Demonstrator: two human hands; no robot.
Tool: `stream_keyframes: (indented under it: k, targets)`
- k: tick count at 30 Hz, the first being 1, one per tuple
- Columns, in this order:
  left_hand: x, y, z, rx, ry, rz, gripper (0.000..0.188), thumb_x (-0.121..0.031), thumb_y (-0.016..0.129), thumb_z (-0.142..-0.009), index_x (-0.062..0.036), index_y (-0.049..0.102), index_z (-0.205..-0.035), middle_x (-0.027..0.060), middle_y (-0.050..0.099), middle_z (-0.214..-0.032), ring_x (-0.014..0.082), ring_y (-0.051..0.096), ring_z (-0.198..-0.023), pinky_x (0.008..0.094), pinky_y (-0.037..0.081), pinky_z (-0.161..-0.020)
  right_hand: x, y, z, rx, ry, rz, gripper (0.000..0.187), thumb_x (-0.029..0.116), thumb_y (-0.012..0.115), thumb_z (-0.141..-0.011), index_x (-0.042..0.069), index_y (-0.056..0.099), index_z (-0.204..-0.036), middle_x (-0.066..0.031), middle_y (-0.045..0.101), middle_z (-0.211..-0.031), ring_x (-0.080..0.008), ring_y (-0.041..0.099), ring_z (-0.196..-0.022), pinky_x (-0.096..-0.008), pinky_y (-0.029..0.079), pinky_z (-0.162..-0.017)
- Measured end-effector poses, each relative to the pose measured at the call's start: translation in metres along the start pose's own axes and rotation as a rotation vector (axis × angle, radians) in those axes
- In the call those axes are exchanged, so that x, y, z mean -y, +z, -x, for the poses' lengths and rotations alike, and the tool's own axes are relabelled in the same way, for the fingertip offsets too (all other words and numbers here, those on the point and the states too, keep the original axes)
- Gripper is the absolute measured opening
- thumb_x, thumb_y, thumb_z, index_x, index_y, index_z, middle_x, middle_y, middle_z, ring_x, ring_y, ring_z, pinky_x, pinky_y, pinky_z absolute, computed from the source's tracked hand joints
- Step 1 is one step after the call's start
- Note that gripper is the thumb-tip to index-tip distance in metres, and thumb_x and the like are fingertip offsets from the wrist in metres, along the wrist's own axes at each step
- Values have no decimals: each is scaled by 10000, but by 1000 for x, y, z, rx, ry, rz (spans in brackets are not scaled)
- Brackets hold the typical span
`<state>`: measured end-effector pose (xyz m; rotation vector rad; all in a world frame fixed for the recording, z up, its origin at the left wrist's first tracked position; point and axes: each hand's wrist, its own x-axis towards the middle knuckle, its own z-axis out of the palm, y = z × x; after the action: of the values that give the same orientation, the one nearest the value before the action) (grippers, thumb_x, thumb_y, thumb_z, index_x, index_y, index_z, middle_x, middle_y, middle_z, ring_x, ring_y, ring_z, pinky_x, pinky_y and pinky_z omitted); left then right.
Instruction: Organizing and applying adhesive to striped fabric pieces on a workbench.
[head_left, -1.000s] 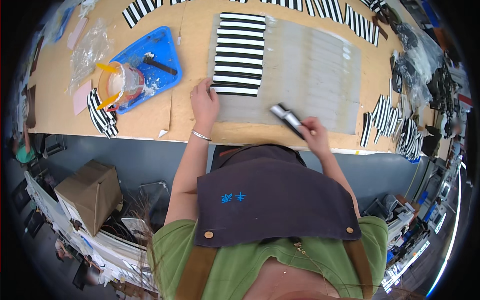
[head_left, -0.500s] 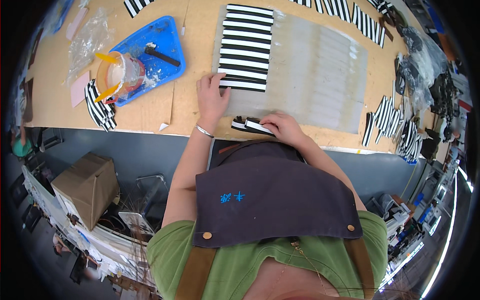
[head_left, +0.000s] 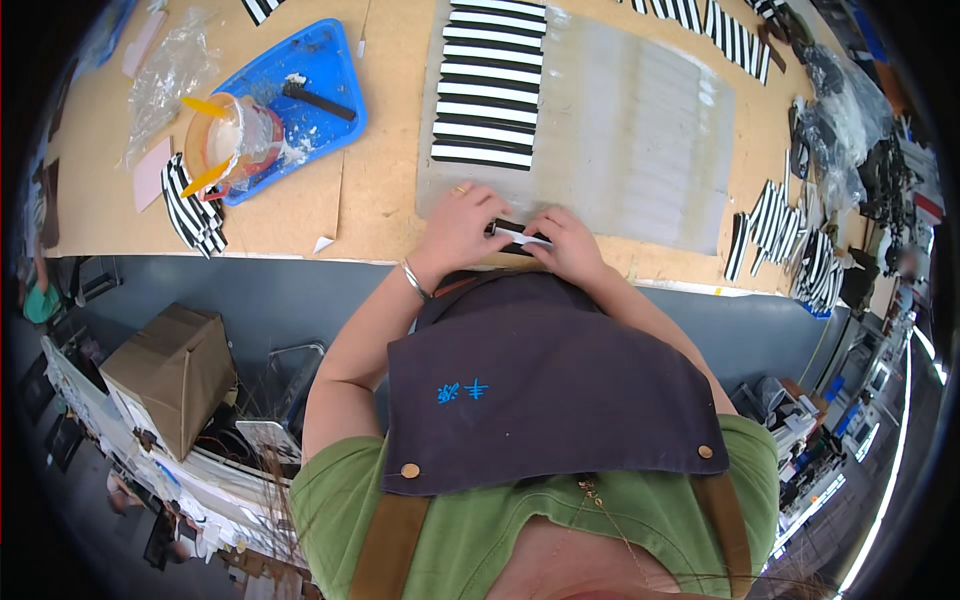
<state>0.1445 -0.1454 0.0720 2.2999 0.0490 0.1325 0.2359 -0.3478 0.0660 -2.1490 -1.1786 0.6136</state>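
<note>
Near the table's front edge, a short black-and-white strip (head_left: pixel 518 237) lies between my hands. My left hand (head_left: pixel 462 228) is closed on its left end, and the fingers of my right hand (head_left: pixel 566 246) pinch the right end. My fingers cover both ends. Just beyond them, a column of black-and-white strips (head_left: pixel 488 107) lies side by side on a greyish translucent sheet (head_left: pixel 640 140).
At the left, a blue tray (head_left: pixel 347 75) holds a dark-handled brush (head_left: pixel 320 102) and a tub (head_left: pixel 268 135) of pale paste with yellow sticks. Striped pieces (head_left: pixel 195 212) lie beside it. More striped strips (head_left: pixel 775 230) and clear plastic bags (head_left: pixel 840 130) are at the right.
My left hand has come down from the column's lower end to the strip at the table edge. My right hand has shifted slightly, still holding that strip.
</note>
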Motion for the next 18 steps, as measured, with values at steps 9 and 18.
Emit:
stream_keyframes:
  k: [9,18]
  targets:
    - [-12,5,11,71,7,-93,235,-196,743,-693,-164,651,-906,7,568,-929,218,513,-964,359,406,-796,11,-7,-9,-15,-98,17,162,95,704,-703,111,596,-822,-52,562,-883,-263,544,-898,-364,457,-772]
    - [35,-14,0,-196,-340,237,198,-169,662,-823,-66,642,-991,106,605,-738,261,573,-621,345,450,-562,10,-7,-52,-100,227,-241,126,138,634,-837,50,568,-899,-101,629,-741,-282,602,-632,-343,480,-599]
